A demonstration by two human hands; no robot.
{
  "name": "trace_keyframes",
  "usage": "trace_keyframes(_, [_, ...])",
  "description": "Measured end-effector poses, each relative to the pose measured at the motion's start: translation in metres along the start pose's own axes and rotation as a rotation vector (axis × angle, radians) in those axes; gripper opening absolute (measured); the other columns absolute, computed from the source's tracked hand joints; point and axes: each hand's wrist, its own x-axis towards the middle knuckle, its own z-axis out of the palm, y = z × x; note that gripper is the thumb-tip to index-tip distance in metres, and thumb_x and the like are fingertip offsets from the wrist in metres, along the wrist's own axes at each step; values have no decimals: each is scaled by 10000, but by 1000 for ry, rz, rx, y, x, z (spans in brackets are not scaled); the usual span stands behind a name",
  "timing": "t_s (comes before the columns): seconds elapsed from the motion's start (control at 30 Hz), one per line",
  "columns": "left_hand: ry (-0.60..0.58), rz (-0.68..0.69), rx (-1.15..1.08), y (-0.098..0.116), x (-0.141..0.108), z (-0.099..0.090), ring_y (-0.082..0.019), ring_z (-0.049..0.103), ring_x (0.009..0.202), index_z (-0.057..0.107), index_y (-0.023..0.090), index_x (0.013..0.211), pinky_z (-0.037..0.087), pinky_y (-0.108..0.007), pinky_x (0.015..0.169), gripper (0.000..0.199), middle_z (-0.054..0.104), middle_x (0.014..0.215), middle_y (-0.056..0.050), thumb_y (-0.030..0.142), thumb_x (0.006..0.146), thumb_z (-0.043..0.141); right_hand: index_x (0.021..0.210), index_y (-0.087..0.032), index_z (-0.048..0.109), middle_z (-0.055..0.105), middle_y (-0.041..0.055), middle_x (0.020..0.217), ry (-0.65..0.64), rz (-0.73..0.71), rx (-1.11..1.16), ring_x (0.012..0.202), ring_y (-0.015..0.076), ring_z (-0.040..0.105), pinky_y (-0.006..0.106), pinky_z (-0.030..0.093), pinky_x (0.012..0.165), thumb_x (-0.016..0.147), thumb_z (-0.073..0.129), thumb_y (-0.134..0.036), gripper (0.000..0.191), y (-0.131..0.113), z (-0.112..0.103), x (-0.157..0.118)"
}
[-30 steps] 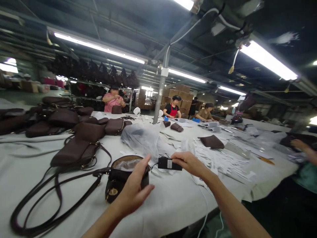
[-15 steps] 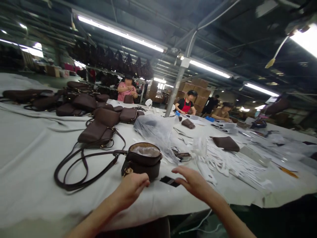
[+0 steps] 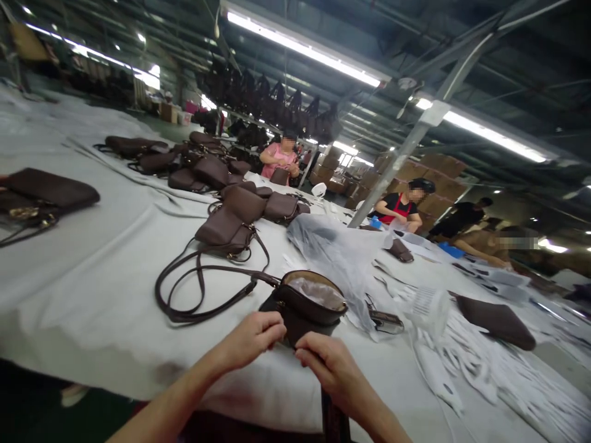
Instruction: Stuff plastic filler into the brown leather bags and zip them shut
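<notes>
An open dark brown handbag (image 3: 305, 307) stands upright in front of me, its tan-lined mouth showing clear plastic inside. Its long strap (image 3: 203, 317) lies looped to the left on the cloth. My left hand (image 3: 258, 337) is closed in a pinch close to the bag's front lower left. Fingers bent and pressed together, my right hand (image 3: 329, 363) is just in front of the bag, a short gap from the left. What either pinch holds is too small or hidden. Below my right wrist shows a dark strip (image 3: 335, 415) whose kind I cannot make out.
Brown bags (image 3: 217, 172) are heaped at the back left, and another bag (image 3: 50, 191) is at the far left. Plastic film (image 3: 337, 246), a white handheld fan (image 3: 431, 307), white strips (image 3: 508, 375) and a brown piece (image 3: 496, 320) lie rightward. Several people work beyond.
My view has swung left. The right hand has come in from the right, closing its fingers near the left hand. The small black card on the table no longer shows there.
</notes>
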Motion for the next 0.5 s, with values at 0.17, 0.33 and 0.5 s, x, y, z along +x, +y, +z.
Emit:
trace_keyframes(0.17, [422, -76, -404, -38, 27, -13, -108, 493, 650, 616, 148, 950, 345, -194, 510, 284, 589, 840, -14, 335, 740, 652, 794, -212, 659, 639, -11, 663, -92, -29, -197, 576, 121, 560, 215, 391, 571, 853, 506, -228, 165, -27, -25, 28])
trace_keyframes(0.33, [372, -190, -878, -36, 57, -18, -77, 457, 598, 671, 117, 932, 342, -172, 502, 381, 582, 767, -11, 395, 686, 756, 756, -211, 653, 659, 20, 728, 27, -151, -443, 676, 155, 591, 248, 401, 627, 895, 500, -308, 228, -40, -36, 62])
trace_keyframes(0.5, [381, -305, -1155, -37, 68, -18, -55, 452, 500, 668, 93, 819, 356, -155, 461, 227, 512, 603, 21, 308, 774, 724, 779, -207, 673, 674, 19, 770, 44, -162, -680, 719, 145, 610, 236, 390, 662, 912, 505, -293, 231, -32, -29, 86])
